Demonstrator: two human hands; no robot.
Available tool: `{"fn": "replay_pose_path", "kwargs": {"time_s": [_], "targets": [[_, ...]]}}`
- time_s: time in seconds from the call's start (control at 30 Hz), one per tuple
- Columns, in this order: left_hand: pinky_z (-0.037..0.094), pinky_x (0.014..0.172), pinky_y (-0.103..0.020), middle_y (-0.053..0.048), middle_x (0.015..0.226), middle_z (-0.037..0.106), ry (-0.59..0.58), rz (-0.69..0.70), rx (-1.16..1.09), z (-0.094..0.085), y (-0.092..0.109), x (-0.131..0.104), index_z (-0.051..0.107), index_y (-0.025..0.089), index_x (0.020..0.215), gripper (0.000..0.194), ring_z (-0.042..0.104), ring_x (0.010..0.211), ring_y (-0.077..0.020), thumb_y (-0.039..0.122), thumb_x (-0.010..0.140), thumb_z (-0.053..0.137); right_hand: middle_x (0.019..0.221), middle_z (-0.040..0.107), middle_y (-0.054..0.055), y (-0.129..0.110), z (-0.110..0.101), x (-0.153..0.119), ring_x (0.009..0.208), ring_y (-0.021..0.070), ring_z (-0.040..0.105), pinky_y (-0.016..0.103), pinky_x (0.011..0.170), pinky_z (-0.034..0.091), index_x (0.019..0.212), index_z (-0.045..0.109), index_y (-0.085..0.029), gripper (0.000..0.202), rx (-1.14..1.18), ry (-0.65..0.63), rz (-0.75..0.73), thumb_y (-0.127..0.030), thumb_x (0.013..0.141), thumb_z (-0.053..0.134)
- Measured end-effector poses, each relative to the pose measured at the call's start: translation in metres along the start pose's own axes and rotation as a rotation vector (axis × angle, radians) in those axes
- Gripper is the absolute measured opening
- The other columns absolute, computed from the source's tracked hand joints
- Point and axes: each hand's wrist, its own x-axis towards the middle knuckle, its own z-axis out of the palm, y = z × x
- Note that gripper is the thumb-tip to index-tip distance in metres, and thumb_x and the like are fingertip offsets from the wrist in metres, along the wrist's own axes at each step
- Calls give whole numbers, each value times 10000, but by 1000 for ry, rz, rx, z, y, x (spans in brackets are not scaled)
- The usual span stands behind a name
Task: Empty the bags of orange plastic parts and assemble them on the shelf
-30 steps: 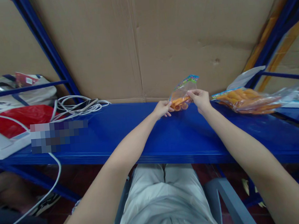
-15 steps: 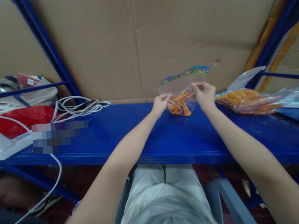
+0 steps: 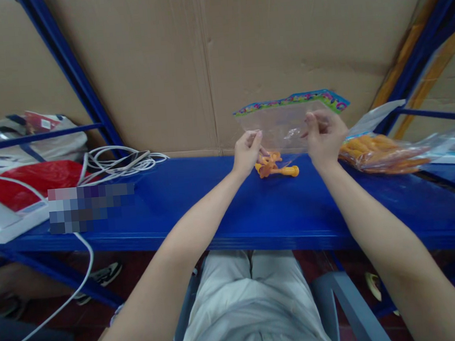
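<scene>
A clear plastic bag (image 3: 274,122) with a colourful patterned header is stretched between my two hands above the blue table. My left hand (image 3: 247,150) pinches its left side, thumb and fingers closed. My right hand (image 3: 325,134) grips the right side with curled fingers, partly seen through the film. Below the bag, close to my left fingertips, are orange plastic pieces (image 3: 276,167), one of them a stubby rod with a round end. Whether they lie inside the bag's bottom or on the table, I cannot tell.
Beyond my right hand lies a clear bag full of orange pieces (image 3: 383,153). On the left are coiled white cables (image 3: 120,160), a red plastic bag (image 3: 39,177) and a white power strip (image 3: 19,223). Cardboard (image 3: 145,77) backs the blue table (image 3: 198,204).
My right hand has moved right and slightly up, spreading the bag wider. The orange pieces have shifted, and the rod now points to the right. My left hand has barely moved.
</scene>
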Motion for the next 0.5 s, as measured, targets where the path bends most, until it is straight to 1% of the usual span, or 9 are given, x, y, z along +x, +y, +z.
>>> {"fn": "replay_pose_path", "kwargs": {"time_s": [0.07,0.1,0.2,0.23,0.27,0.37,0.43,0.5], "targets": [[390,447,-163,27,584,646,5,4,-39,-2,4,1,662,199,962,198,563,422,-77,351,1000,540,955,718,93,-7,-3,0,837,226,736,420,756,620,982,695,-232,538,-46,13,-81,-695,973,420],[410,464,-169,11,630,676,8,-2,-60,-4,6,2,666,199,961,225,594,455,-85,372,1000,528,946,717,92,-12,-5,0,884,236,733,441,810,615,981,697,-238,525,-57,17,-146,-672,989,402],[489,542,-202,-32,764,739,18,-61,-144,-13,8,10,689,186,973,331,682,584,-128,441,1001,479,959,722,86,-25,-11,0,997,262,713,504,936,575,999,702,-252,445,-31,23,-407,-611,996,439],[516,578,-219,-42,790,747,20,-89,-180,-17,9,14,699,177,979,365,706,635,-146,453,1003,461,986,724,84,-28,-12,-1,1025,267,706,516,961,562,1016,706,-260,419,-19,4,-461,-596,992,456],[540,615,-236,-50,804,750,19,-119,-219,-20,8,18,709,165,984,395,723,685,-163,460,1005,446,1019,725,82,-31,-13,-2,1052,270,700,521,979,551,1035,709,-272,402,-17,-28,-482,-586,992,461],[582,684,-285,-71,815,753,4,-207,-322,-30,6,28,725,142,1004,436,742,782,-205,485,999,456,1097,725,69,-35,-14,-6,1112,274,684,518,1006,532,1053,721,-316,399,-39,-134,-458,-574,1005,420],[594,698,-300,-70,860,764,-3,-246,-361,-35,6,31,726,160,1047,393,744,808,-213,482,982,510,1114,731,52,-38,-15,-9,1110,271,685,525,1020,521,1045,724,-334,385,-27,-177,-494,-568,1004,421],[600,723,-302,-59,957,777,-3,-251,-393,-37,7,32,716,196,1106,320,748,838,-206,441,968,564,1121,738,30,-42,-15,-11,1089,255,694,534,1052,501,1060,721,-343,351,31,-189,-576,-519,1015,420]]}}
